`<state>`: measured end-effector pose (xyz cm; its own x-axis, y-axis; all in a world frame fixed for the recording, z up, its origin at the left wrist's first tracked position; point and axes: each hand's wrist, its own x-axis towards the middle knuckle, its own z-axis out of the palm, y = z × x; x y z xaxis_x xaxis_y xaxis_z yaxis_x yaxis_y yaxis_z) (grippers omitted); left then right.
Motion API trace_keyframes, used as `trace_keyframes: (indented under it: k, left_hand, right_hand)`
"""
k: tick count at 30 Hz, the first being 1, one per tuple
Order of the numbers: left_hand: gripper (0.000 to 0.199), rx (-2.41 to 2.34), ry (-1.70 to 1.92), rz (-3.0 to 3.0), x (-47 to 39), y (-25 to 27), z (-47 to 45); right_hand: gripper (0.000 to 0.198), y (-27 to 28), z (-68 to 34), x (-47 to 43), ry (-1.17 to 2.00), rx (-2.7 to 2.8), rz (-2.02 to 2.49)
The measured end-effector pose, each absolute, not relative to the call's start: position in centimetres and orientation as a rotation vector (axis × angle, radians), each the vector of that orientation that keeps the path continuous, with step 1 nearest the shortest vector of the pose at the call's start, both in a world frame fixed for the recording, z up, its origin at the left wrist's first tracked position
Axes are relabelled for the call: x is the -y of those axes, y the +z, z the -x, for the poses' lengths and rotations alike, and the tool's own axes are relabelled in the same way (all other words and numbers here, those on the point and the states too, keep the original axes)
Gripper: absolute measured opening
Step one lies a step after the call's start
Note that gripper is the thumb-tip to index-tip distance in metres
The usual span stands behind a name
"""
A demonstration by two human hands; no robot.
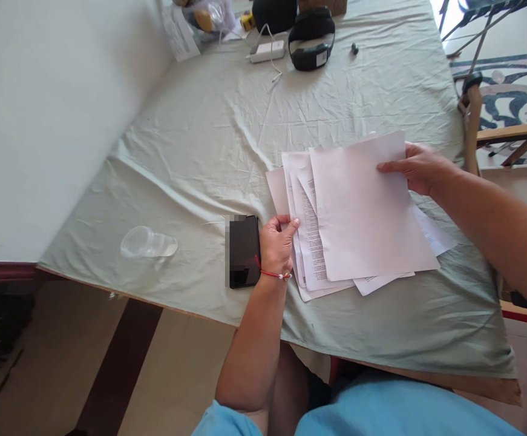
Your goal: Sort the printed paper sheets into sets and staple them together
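A loose, fanned stack of paper sheets [372, 212] lies on the cloth-covered table in front of me, a blank side uppermost and printed lines showing on a sheet beneath. My right hand [426, 169] grips the upper right edge of the sheets, thumb on top and the other fingers mostly hidden below. At the left edge, my left hand [278, 245] pinches some of the papers between thumb and fingers. A red bracelet with pale beads circles that wrist. Just left of this hand lies a black smartphone [245, 251], partly covered by blurred squares.
A clear plastic cup [147, 243] lies on its side at the left. Toward the back are a white power adapter [267, 52] with a cable, a black headset [311, 39] and a small dark object [354, 49]. Wooden-armed chairs [515, 132] stand beyond the right edge; a wall borders the left.
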<state>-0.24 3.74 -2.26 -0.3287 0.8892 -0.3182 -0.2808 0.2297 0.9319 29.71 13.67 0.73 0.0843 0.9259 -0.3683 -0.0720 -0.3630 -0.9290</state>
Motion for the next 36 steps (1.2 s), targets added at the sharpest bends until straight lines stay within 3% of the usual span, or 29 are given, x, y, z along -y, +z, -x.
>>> trace_keyframes:
  k: [8,12,16,23,36]
  left_hand:
    - [0.023,-1.413,1.347,-0.629,-3.9,-2.4,0.5]
    - [0.041,-1.41,1.356,-0.632,-3.7,-2.1,0.4]
    - [0.058,-1.345,1.372,-0.629,-3.5,-1.8,0.5]
    - [0.03,-1.339,1.249,-0.658,-3.4,-1.5,0.3]
    - [0.032,-1.367,1.193,-0.63,-3.3,-1.2,0.1]
  right_hand:
    - [0.021,0.2,-30.3,-14.0,1.223,0.981,1.662]
    - [0.02,0.0,-31.0,-14.5,1.094,0.972,1.639]
    - [0.033,0.4,-31.4,-14.9,1.11,0.844,1.495]
    - [0.055,0.9,-31.5,-14.8,1.237,0.712,1.318]
    - [0.046,1.3,-31.3,-14.6,1.269,0.696,1.33]
